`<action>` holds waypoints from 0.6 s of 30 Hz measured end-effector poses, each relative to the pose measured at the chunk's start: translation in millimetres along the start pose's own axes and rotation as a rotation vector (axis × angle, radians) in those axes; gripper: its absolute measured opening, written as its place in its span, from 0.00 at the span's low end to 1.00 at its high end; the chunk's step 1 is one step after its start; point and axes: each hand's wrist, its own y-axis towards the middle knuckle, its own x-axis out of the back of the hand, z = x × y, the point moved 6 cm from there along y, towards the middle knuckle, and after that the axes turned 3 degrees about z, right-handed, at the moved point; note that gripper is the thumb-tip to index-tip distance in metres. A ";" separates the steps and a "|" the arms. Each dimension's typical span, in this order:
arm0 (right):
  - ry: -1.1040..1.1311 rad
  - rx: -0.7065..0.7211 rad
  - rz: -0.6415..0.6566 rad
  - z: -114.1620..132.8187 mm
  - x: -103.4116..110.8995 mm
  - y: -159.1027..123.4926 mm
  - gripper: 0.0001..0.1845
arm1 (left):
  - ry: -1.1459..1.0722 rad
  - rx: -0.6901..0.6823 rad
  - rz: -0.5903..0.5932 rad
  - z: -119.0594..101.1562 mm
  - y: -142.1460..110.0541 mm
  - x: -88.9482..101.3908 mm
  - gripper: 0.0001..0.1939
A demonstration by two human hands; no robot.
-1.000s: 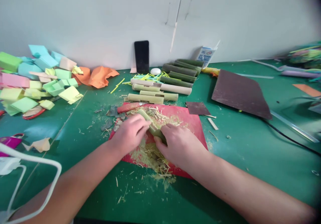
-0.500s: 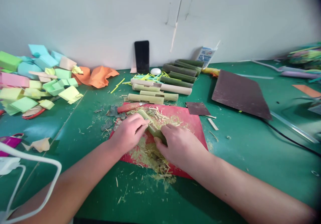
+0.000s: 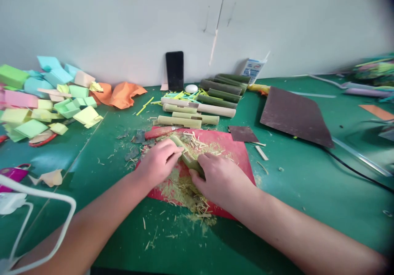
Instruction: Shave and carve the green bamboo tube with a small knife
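Note:
A green bamboo tube [image 3: 186, 155] lies slantwise over a red sheet [image 3: 238, 156]. Wrapped round its near end is my right hand [image 3: 217, 172]. My left hand [image 3: 160, 160] is closed in a pinch against the tube's upper part; what its fingers hold, if anything, is too small and hidden to make out. Pale shavings and dust [image 3: 187, 193] cover much of the sheet around the tube. Just beyond my left hand lies a red-handled tool [image 3: 161, 132], its far end unclear.
Cut bamboo tubes [image 3: 180, 121] lie in rows behind the sheet, before a phone [image 3: 175, 70] leaning on the wall. Dark sandpaper-like sheets [image 3: 295, 117] are at right. Folded coloured papers [image 3: 46, 102] heap up at left; a white cord [image 3: 72, 209] loops near my left forearm.
Both hands stay almost in place on the bamboo tube. My left fingertips shift only slightly along it, and the whole view drifts a little.

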 end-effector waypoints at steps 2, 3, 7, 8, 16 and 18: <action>0.002 0.004 -0.005 0.2 0.1 0.2 0.11 | 0.013 0.006 -0.050 -0.2 0.0 2.5 0.07; 0.002 0.006 -0.007 0.3 0.1 0.3 0.11 | 0.021 0.003 -0.062 -0.5 0.1 3.1 0.07; 0.002 0.005 -0.005 0.4 -0.4 0.2 0.10 | 0.004 -0.017 -0.005 -0.4 0.9 -0.5 0.07; 0.000 0.003 -0.007 0.5 -0.3 0.1 0.10 | 0.011 -0.005 -0.031 0.7 0.9 1.2 0.07; 0.007 0.004 -0.005 1.8 -0.1 -1.1 0.09 | 0.016 0.021 -0.035 0.8 1.6 4.4 0.06; 0.010 0.005 -0.010 1.7 -0.2 -1.1 0.09 | 0.021 0.023 -0.032 0.0 1.4 4.8 0.06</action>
